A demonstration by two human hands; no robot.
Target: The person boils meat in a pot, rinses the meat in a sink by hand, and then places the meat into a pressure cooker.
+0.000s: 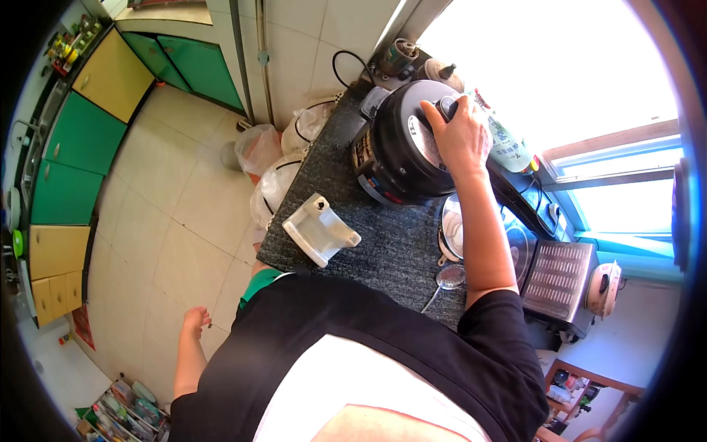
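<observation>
A black electric pressure cooker [395,143] stands on the dark speckled countertop [386,265], its round lid closed. My right hand [461,135] grips the knob on top of that lid, thumb on one side and fingers over the other; the palm and forearm hide part of the lid. My left hand [197,320] hangs low at my side over the tiled floor, fingers loosely apart, with nothing visible in it. Nearer to me on the counter lies an off-white plastic bracket-shaped piece [320,229]. By my right forearm are a pan with a glass lid [453,229] and a skimmer [450,276].
Plastic bags [279,179] hang or stand beside the counter's left edge. Jars [400,55] and a green-white packet [508,146] line the window side. A slotted metal appliance [558,279] stands at the right. Green and yellow cabinets [72,149] line the far left.
</observation>
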